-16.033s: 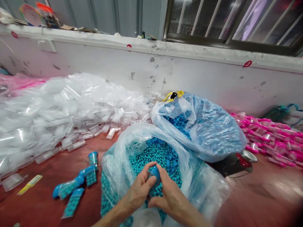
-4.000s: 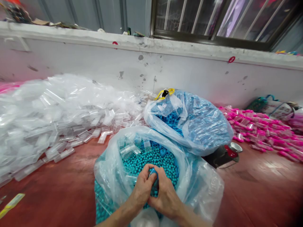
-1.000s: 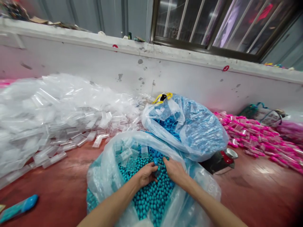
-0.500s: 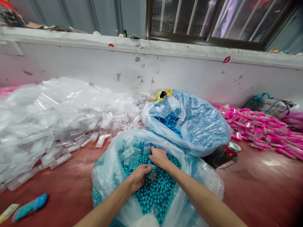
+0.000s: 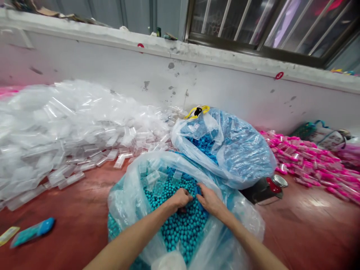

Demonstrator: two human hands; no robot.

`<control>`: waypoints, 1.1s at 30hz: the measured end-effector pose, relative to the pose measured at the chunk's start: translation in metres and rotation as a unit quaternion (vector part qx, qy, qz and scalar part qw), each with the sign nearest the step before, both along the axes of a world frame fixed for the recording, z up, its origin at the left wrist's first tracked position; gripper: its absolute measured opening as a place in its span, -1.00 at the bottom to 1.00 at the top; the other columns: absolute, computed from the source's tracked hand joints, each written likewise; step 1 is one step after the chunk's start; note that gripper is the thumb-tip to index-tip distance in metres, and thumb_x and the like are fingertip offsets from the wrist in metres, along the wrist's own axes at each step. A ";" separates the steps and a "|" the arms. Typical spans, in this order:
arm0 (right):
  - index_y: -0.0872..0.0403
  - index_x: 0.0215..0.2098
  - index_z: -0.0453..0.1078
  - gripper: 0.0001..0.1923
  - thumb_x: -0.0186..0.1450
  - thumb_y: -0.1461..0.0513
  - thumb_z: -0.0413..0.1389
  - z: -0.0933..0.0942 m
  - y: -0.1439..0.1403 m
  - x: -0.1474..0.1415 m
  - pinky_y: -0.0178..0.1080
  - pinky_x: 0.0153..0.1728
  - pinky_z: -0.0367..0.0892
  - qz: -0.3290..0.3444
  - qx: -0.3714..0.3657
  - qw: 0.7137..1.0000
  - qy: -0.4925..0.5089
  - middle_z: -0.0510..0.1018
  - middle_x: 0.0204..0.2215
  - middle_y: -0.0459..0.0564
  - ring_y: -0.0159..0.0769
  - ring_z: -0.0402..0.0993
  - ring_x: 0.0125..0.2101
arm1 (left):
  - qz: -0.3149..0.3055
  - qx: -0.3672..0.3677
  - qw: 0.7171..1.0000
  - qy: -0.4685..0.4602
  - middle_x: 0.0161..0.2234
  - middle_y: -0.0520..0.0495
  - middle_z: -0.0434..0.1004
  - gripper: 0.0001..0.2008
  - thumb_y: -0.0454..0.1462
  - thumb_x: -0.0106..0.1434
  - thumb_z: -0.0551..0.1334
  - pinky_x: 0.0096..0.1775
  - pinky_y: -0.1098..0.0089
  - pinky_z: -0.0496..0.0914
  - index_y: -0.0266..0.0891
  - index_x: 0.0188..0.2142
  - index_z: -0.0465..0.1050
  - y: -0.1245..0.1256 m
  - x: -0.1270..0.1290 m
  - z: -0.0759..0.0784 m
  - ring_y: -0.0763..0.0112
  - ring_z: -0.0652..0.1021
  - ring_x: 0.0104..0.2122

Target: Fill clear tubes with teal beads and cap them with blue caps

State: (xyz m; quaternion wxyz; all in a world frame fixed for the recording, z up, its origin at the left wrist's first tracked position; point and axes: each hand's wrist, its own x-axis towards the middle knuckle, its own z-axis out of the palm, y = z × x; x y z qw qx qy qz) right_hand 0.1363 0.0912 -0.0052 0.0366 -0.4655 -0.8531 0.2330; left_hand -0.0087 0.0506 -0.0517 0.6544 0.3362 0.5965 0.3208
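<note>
My left hand (image 5: 182, 199) is over the middle of an open plastic bag (image 5: 132, 176) of teal beads (image 5: 180, 228). Its fingers are curled together, and what they hold, if anything, is hidden. Close on its right, my right hand (image 5: 210, 200) has thumb and forefinger around a small blue plastic piece (image 5: 199, 192), partly covered by the fingers. Several small clear plastic cases (image 5: 153, 177) lie on the beads at the bag's far left side.
Behind is a second bag (image 5: 242, 150) with blue pieces (image 5: 204, 144). A heap of clear cases (image 5: 84, 127) spreads left, pink packs (image 5: 306, 157) right. A dark container with a silver lid (image 5: 279, 181) stands beside the bags. A blue-capped pack (image 5: 33, 232) lies on the red surface (image 5: 84, 213).
My left hand has moved up and right, and the clear case it held no longer shows. My right hand has shifted right and slightly down. The whole view has tilted a little.
</note>
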 end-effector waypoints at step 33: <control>0.08 -0.14 0.40 -0.71 0.20 0.24 -0.02 0.012 -0.047 -0.012 -0.17 -0.10 0.26 -0.008 -0.038 0.964 0.262 0.53 -0.23 0.02 -0.22 0.42 -0.20 | 0.034 0.137 0.975 -0.171 -0.49 0.04 0.42 -0.41 0.01 -0.05 0.25 -0.78 0.61 0.05 -0.27 -0.12 0.17 -0.058 -0.019 0.031 0.64 0.35 -0.77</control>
